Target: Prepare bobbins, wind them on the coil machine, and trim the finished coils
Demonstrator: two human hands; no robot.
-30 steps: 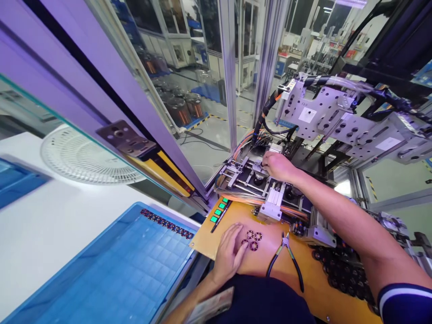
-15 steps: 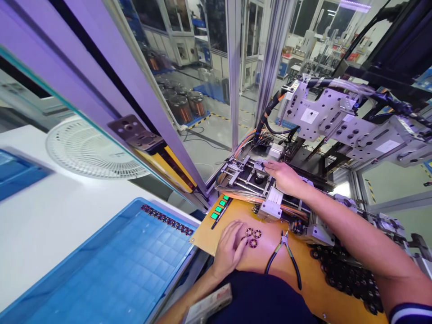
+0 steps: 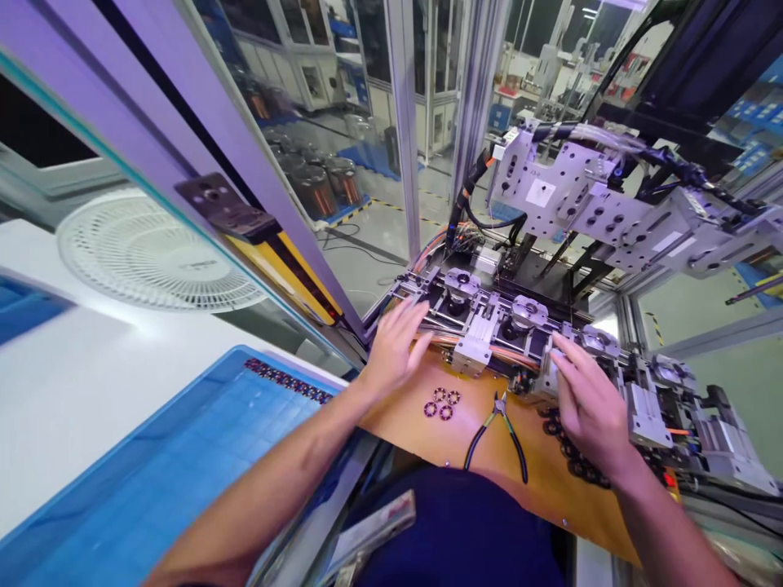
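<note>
My left hand hovers at the left end of the machine's fixture row, fingers stretched out and holding nothing. It is closest to the left round metal fixture. My right hand is over the front of the machine, fingers extended and nothing visible in its grasp. Beneath it, partly hidden, lies a group of black ring-shaped parts. Several small rings with copper-coloured spots sit together on the orange-yellow board. Beside them rest diagonal cutters, their dark handles spread towards my body.
A second round fixture stands right of the first, below a large metal plate assembly. At left, a blue tray holds a strip of similar rings. A white fan and an aluminium frame post stand beyond.
My right hand has come away from the left fixture and moved right, towards me. My left hand has left the small rings and moved forward to the machine. The view has shifted slightly.
</note>
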